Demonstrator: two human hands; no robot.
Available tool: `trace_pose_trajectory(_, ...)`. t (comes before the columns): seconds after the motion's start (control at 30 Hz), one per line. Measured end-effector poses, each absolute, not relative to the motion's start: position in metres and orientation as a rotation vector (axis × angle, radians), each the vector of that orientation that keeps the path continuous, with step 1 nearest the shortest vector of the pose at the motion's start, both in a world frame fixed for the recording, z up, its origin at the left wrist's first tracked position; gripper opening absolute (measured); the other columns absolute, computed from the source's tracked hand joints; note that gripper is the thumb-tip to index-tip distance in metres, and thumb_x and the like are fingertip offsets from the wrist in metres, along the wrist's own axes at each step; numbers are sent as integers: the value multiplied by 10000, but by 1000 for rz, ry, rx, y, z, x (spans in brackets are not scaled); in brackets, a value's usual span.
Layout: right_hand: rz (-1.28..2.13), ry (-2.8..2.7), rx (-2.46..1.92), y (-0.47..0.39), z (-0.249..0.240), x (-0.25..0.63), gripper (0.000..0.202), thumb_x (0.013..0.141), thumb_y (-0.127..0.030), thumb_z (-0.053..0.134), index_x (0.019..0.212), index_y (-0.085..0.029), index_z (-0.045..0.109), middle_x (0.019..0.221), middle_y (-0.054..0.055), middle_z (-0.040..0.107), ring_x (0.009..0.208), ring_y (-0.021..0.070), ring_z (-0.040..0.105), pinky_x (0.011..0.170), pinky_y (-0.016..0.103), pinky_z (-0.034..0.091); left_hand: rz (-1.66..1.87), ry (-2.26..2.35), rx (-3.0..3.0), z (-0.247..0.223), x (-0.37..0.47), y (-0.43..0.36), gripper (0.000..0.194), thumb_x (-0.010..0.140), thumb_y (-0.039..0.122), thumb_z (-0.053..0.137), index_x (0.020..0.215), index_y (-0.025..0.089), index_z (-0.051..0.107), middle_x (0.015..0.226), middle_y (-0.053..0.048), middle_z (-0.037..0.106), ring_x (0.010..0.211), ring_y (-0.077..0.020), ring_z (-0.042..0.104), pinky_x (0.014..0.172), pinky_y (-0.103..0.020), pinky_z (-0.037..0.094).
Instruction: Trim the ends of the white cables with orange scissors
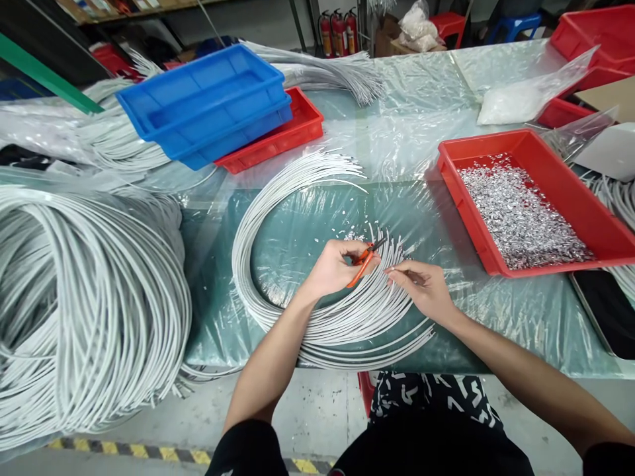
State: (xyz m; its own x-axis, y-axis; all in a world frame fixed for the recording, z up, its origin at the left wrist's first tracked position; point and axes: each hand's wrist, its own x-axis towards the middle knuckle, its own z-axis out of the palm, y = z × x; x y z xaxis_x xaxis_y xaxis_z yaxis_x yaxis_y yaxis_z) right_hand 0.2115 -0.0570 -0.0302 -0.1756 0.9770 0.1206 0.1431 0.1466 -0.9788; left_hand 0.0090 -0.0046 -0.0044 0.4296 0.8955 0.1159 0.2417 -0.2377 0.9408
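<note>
A film-covered table (421, 211) is spanning the scene, w/ a big grey-white cable coil (109, 291) at far L. A curved white cable bundle (357, 324) is lying mid-table, btwn coil & red tray (580, 198) holding silvery bits (520, 218). Over the bundle's near end, L hand (335, 268) is gripping orange-handled pliers (361, 271); R hand (429, 287), just beside, is pinching a small pale tip (389, 269).

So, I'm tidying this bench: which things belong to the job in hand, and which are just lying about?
Apparently in the job:
orange-handled tool in left hand
curved white cable bundle by right hand

Apparently just lying about:
phone
blue trays
fire extinguishers
</note>
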Motion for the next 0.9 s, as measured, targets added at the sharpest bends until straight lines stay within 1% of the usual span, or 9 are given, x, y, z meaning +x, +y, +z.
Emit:
trace_pose_trajectory(0.13,1037,-1576,-1211,-50,-26,222,274,913,-391,640,736,-182,651,646,3,598,574,125,486,515,262,345,690,1107,1976,-6,4,1,341,865,279,591,579,153,452,602,51,312,607,-81,253,568,-242,227)
trace_pose_trajectory(0.23,1004,-1831,-1265,-43,-18,235,290,908,-328,604,658,-187,563,577,-33,463,527,102,379,510,257,299,548,1074,2042,-6,5,1,300,872,275,553,610,154,471,622,48,303,626,-90,231,572,-251,205)
trace_pose_trajectory(0.37,856,-2159,-1352,-37,-12,248,111,847,-231,592,741,-200,602,638,-27,519,570,119,442,563,258,333,524,1089,2093,-8,7,1,313,884,291,541,609,157,474,615,51,290,636,-102,203,578,-261,197)
trace_pose_trajectory(0.43,733,-2216,-1404,-36,-13,248,27,825,-215,599,818,-207,624,706,-14,550,617,133,479,594,261,349,484,1065,2128,-12,9,1,282,875,262,543,616,158,497,603,54,310,631,-104,204,582,-261,207)
trace_pose_trajectory(0.53,665,-2252,-1474,-36,-19,245,36,841,-235,596,842,-211,623,742,-8,545,641,139,483,603,263,342,407,990,2168,-19,14,0,228,859,228,541,639,166,543,593,48,389,602,-102,226,584,-265,225)
trace_pose_trajectory(0.63,725,-2233,-1496,-32,-24,245,38,833,-237,606,847,-214,632,700,-25,527,622,135,471,597,261,327,356,972,2244,-24,20,-2,198,848,205,538,656,176,575,600,31,448,569,-104,251,582,-284,223)
trace_pose_trajectory(0.77,780,-2113,-1475,-23,-28,251,74,838,-257,606,794,-206,636,613,-47,435,573,126,402,579,261,310,322,958,2332,-26,24,-3,172,848,168,527,697,180,609,644,8,518,567,-106,324,596,-298,232)
trace_pose_trajectory(0.83,784,-2072,-1439,-21,-28,253,106,855,-268,600,786,-200,644,605,-48,413,569,125,381,577,262,309,317,964,2331,-26,24,-3,181,874,205,530,722,184,624,654,-1,547,575,-110,357,601,-296,240)
trace_pose_trajectory(0.9,791,-2088,-1381,-20,-28,253,97,856,-231,590,848,-196,681,646,-35,447,595,130,415,588,261,322,313,975,2305,-26,24,-3,204,904,274,534,758,188,647,660,-8,571,579,-114,382,600,-289,252)
